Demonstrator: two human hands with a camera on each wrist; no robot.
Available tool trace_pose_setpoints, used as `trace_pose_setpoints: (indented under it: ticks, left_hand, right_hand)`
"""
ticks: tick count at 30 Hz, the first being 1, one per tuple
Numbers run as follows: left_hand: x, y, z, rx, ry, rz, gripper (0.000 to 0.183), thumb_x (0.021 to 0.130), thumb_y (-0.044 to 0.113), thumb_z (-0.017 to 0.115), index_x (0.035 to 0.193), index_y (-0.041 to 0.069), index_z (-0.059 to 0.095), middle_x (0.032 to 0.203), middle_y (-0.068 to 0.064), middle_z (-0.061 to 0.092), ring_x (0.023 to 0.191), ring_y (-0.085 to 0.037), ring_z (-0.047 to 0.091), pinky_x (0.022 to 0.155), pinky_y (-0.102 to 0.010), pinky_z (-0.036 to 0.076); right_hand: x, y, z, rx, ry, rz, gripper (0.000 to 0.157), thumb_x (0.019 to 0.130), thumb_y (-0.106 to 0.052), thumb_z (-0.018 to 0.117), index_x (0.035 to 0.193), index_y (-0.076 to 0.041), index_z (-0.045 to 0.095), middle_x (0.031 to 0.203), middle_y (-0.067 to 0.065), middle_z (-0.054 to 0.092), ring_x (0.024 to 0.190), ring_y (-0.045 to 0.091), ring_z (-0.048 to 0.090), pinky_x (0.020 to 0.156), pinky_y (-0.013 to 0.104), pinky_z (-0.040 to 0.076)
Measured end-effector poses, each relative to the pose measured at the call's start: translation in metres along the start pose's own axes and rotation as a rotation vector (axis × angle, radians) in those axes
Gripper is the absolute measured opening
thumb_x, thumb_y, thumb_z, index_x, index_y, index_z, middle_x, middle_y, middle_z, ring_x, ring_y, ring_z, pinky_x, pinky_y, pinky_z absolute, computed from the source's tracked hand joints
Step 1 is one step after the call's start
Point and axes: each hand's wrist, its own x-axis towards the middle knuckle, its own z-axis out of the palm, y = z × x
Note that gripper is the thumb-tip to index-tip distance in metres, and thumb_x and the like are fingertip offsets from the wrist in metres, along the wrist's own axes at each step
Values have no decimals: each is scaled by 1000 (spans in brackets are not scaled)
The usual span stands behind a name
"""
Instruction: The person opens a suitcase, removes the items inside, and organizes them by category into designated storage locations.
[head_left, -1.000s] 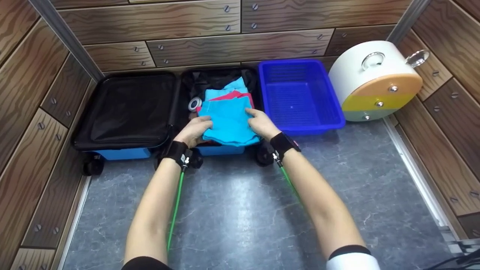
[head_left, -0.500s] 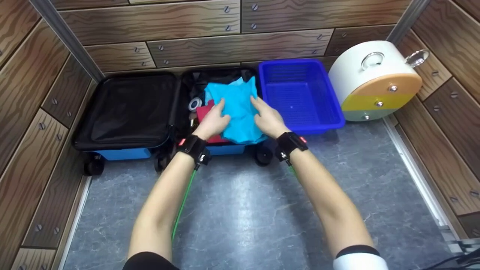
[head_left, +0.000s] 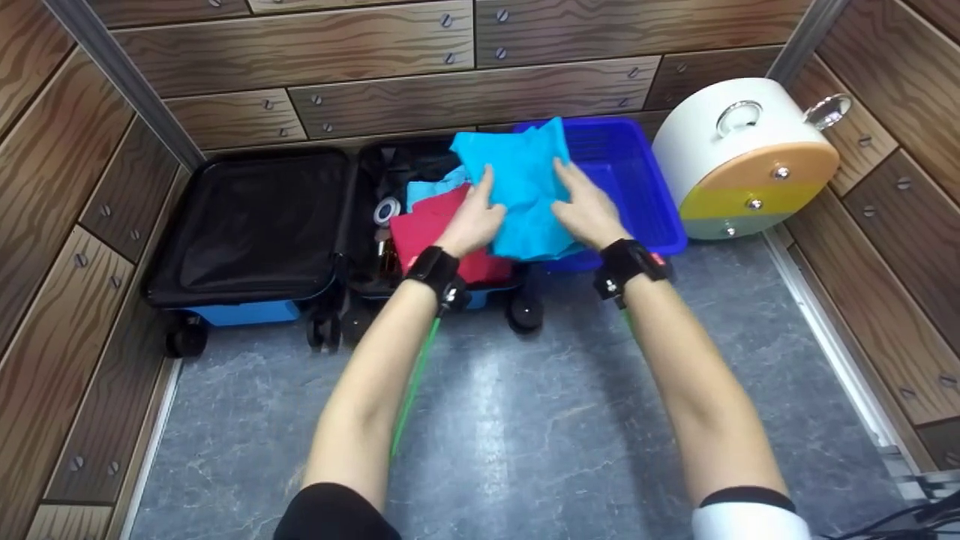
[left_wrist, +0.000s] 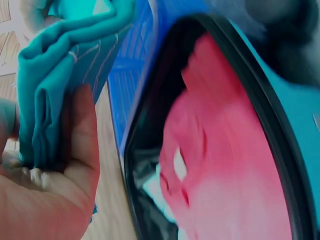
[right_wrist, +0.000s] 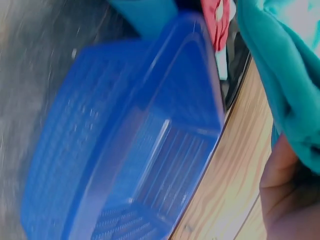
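A folded blue cloth [head_left: 525, 187], several layers thick in the left wrist view, hangs between my two hands. My left hand [head_left: 474, 221] grips its left side, thumb on top and fingers beneath. On the opposite side my right hand [head_left: 589, 210] pinches the edge the same way. The cloth overlaps the left part of a blue plastic basket [head_left: 660, 202] in the head view. Left of it, the open suitcase half [head_left: 367, 283] holds a folded red cloth [head_left: 427, 225], with a lighter blue cloth [head_left: 431, 189] behind. A white round roll [head_left: 387, 211] lies at the suitcase's left side.
The suitcase's other half [head_left: 255, 225], with a black cover, lies at the left. A white drum-shaped box [head_left: 739, 157] with coloured drawers and ring handles stands right of the basket. Wood-patterned walls [head_left: 375, 45] enclose the grey floor [head_left: 510, 420] on several sides.
Both hands have lifted the blue cloth out of the suitcase and moved it right, partly over the basket. The red cloth beneath is now uncovered.
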Motion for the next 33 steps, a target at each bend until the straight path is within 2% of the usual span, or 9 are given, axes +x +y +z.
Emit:
trace_pose_setpoints:
  ticks: [5, 9, 13, 17, 21, 25, 30, 33]
  left_hand:
    - [14, 8, 24, -56, 25, -13, 76, 100, 6, 46, 165, 14, 7, 171, -12, 8, 155, -21, 4, 114, -26, 24]
    - [23, 11, 42, -112, 40, -17, 72, 102, 5, 48, 165, 12, 13, 171, -9, 11, 156, -21, 5, 118, -23, 18]
    - [30, 11, 61, -192, 13, -32, 72, 101, 3, 47, 165, 11, 14, 171, -6, 9, 156, -17, 2, 120, -21, 10]
    - [36, 9, 78, -193, 0, -26, 72, 98, -2, 47, 163, 6, 17, 170, -10, 12, 156, -19, 4, 119, -19, 4]
    - [37, 10, 92, -184, -12, -26, 70, 98, 0, 48, 161, 1, 18, 170, -14, 13, 156, -20, 6, 119, -17, 5]
    - [36, 10, 100, -203, -43, -81, 69, 102, 15, 52, 161, 0, 18, 170, -12, 11, 156, -18, 6, 119, -18, 8]
    - [37, 10, 107, -185, -50, -120, 72, 104, 33, 53, 160, 0, 24, 170, -12, 12, 156, -17, 7, 120, -20, 11]
    - [36, 8, 111, -166, -58, -138, 73, 104, 39, 52, 160, -1, 25, 170, -14, 12, 156, -18, 9, 121, -22, 13]
  right_hand:
    - [2, 18, -17, -76, 19, 2, 81, 92, -13, 51, 165, -24, 16, 171, 2, 10, 155, 26, 12, 124, 48, 14]
    - [2, 31, -27, -128, 24, 13, 82, 93, -12, 48, 165, -24, 11, 171, 3, 6, 155, 29, 13, 118, 54, 28]
    - [1, 47, -32, -183, 38, 13, 82, 94, -10, 45, 165, -22, 6, 171, 5, 2, 153, 33, 17, 101, 56, 44]
    - [1, 62, -31, -239, 56, 22, 81, 96, -7, 44, 165, -19, 3, 171, 6, -1, 149, 38, 28, 87, 55, 48]
    - [4, 76, -24, -271, 63, 57, 82, 96, -2, 43, 165, -16, 2, 171, 7, -3, 138, 44, 43, 93, 58, 46]
    - [8, 86, -18, -283, 49, 84, 86, 91, 5, 43, 165, -13, 3, 171, 9, -4, 124, 49, 51, 99, 62, 43]
    - [12, 95, -12, -274, 10, 113, 91, 84, 11, 44, 165, -9, 5, 171, 12, -2, 129, 53, 46, 108, 64, 37]
    - [12, 99, -10, -267, 0, 121, 92, 82, 13, 45, 164, -6, 7, 170, 14, 0, 140, 51, 36, 114, 62, 30]
